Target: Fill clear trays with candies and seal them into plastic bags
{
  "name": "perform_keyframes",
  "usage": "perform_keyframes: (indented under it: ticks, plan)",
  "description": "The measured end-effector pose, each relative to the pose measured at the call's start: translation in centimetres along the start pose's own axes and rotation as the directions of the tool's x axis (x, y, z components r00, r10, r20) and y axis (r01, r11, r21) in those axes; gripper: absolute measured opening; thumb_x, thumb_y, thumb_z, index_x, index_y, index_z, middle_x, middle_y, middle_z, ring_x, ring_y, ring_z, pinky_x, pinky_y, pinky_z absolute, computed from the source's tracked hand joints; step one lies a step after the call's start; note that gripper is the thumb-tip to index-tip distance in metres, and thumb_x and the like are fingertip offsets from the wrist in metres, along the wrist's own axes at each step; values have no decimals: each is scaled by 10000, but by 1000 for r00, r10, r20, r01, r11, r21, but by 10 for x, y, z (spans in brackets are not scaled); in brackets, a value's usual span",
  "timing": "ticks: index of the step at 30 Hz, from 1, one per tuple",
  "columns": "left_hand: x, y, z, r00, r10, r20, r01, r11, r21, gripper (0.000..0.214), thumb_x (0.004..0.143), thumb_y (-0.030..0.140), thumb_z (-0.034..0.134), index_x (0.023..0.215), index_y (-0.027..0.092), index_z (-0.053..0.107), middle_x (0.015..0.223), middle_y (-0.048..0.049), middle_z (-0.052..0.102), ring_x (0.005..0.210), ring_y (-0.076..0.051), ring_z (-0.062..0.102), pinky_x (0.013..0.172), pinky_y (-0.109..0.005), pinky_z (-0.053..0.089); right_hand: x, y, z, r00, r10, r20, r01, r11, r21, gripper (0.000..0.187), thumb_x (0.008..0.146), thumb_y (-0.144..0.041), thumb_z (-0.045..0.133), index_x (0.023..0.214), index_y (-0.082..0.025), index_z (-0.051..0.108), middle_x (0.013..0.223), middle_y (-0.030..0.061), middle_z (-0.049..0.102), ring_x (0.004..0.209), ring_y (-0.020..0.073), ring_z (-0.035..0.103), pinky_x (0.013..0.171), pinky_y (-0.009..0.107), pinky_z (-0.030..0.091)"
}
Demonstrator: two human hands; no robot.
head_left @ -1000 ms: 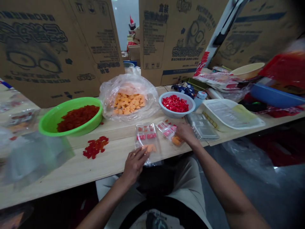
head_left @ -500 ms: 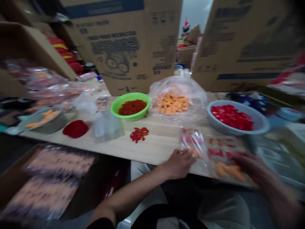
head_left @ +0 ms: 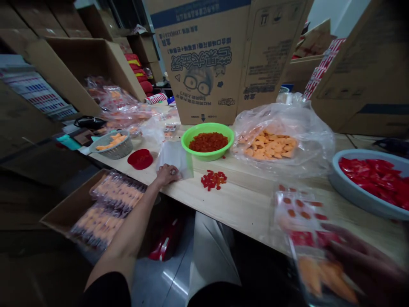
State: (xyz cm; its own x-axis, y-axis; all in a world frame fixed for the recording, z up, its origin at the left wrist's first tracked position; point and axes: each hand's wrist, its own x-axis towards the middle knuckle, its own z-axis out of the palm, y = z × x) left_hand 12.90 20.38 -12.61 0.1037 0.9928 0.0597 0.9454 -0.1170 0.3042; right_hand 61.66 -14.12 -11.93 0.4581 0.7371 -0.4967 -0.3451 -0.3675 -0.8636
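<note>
Clear packet w/ orange & red pcs (head_left: 298, 213) lies on right part of desk (head_left: 243, 217), long axis running from far side down twd me, and my right hand (head_left: 361, 256) is the nearer one, at its lower end, but too blurred to tell if it pinches. My left hand (head_left: 168, 175) rests flat, fingers together, on edge of clear bag (head_left: 175, 158), well apart from packet. Small pile of red candy pieces (head_left: 213, 180) lies between the hands, w/ green bowl (head_left: 207, 126) behind it.

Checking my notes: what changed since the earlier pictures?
The left hand has moved away from the packets, leftward along the bench, and rests on a clear plastic bag. The right hand, blurred, is over a packet of orange and red pieces. The green basin of red pieces and the bag of orange pieces stayed put.
</note>
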Motion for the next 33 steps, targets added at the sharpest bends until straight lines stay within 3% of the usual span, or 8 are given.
perform_keyframes:
  ticks: [5, 9, 12, 18, 23, 25, 29, 33]
  plan:
    - [-2, -6, 21, 997, -28, -73, 27, 1000, -15, 299, 857, 469, 630, 900, 192, 734, 1074, -95, 621, 1090, -288, 504, 925, -376, 385, 16, -2, 111, 939, 28, 344, -78, 988, 134, 362, 509, -229, 874, 790, -168, 655, 662, 9, 657, 540, 111, 592, 503, 186, 499]
    - [-10, 0, 15, 989, 5, -150, -7, 1000, -12, 257, 953, 372, 492, 956, 187, 670, 1069, -103, 627, 1053, -257, 521, 887, -339, 391, 30, 7, 155, 931, 27, 365, -96, 980, 172, 293, 544, -139, 792, 794, -165, 641, 629, -18, 637, 521, 94, 576, 484, 168, 484]
    - [-23, 8, 4, 973, 29, -227, -39, 998, -39, 253, 989, 370, 414, 1036, 217, 610, 1088, -89, 632, 1027, -245, 546, 807, -320, 398, 40, 13, 145, 964, 61, 258, -109, 978, 177, 378, 532, -78, 763, 864, -188, 619, 626, -28, 648, 519, 112, 601, 488, 181, 513]
    - [-44, 18, 7, 961, 14, -275, -75, 974, -214, 281, 982, 444, 404, 1087, 214, 528, 900, -44, 667, 795, -187, 625, 729, -287, 438, 56, 16, 77, 992, 84, 96, -94, 990, 104, 460, 560, -62, 767, 944, -218, 568, 675, -12, 674, 533, 149, 638, 464, 199, 532]
    - [-47, 14, 16, 965, 68, -255, -188, 855, -483, 685, 720, 491, 708, 1276, 195, 437, 1198, -112, 637, 1097, -237, 630, 914, -351, 506, 56, 11, 41, 997, 56, 51, -61, 992, 109, 470, 555, -46, 763, 956, -206, 576, 694, -12, 669, 555, 150, 652, 483, 200, 555]
    - [-47, 14, 15, 965, 93, -247, -206, 851, -483, 634, 739, 480, 657, 1266, 172, 486, 1232, -127, 630, 1116, -248, 623, 933, -368, 504, 55, 9, 34, 998, 56, 42, -61, 991, 123, 453, 553, -42, 765, 938, -199, 583, 686, -10, 668, 552, 150, 652, 488, 201, 562]
    - [-48, 15, 10, 986, 57, -154, -119, 895, -431, 477, 863, 489, 443, 1104, 142, 665, 971, -100, 726, 834, -219, 666, 764, -311, 510, 53, 8, 21, 998, 51, 37, -57, 985, 161, 434, 530, -34, 785, 865, -209, 572, 667, -26, 658, 538, 142, 642, 491, 203, 567]
    - [-46, 15, 5, 988, -24, -155, -32, 936, -351, 424, 795, 464, 505, 953, 154, 748, 855, -84, 747, 779, -230, 656, 727, -291, 476, 51, 9, 15, 998, 39, 54, -47, 986, 159, 402, 541, -68, 797, 852, -203, 581, 672, -15, 667, 542, 143, 646, 493, 199, 557]
